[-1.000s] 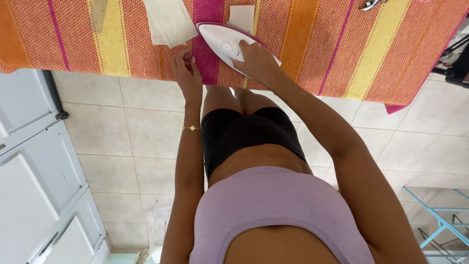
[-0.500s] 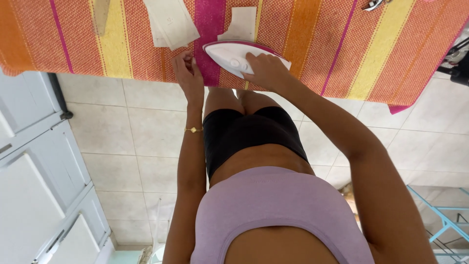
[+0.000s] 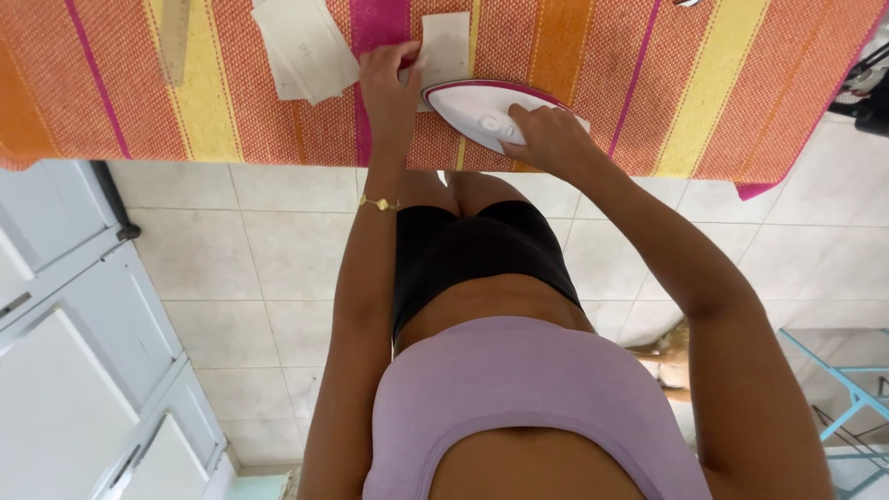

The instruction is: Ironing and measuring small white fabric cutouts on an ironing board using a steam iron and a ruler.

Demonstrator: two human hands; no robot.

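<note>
My right hand grips the handle of a white iron with a pink rim, which lies flat on the striped orange, yellow and pink cloth covering the table. My left hand presses down on the cloth beside a small cream fabric piece, fingers touching its left edge. The tip of the iron sits at that piece's lower edge. A larger stack of cream fabric pieces lies to the left of my left hand.
A wooden ruler lies on the cloth at the far left. White cabinet doors stand to the left over a tiled floor. A light blue metal frame stands at the lower right. A dark object sits at the right edge.
The iron has slid along the cloth toward the small cream piece. My left hand has moved up from the table's edge onto that piece's left side.
</note>
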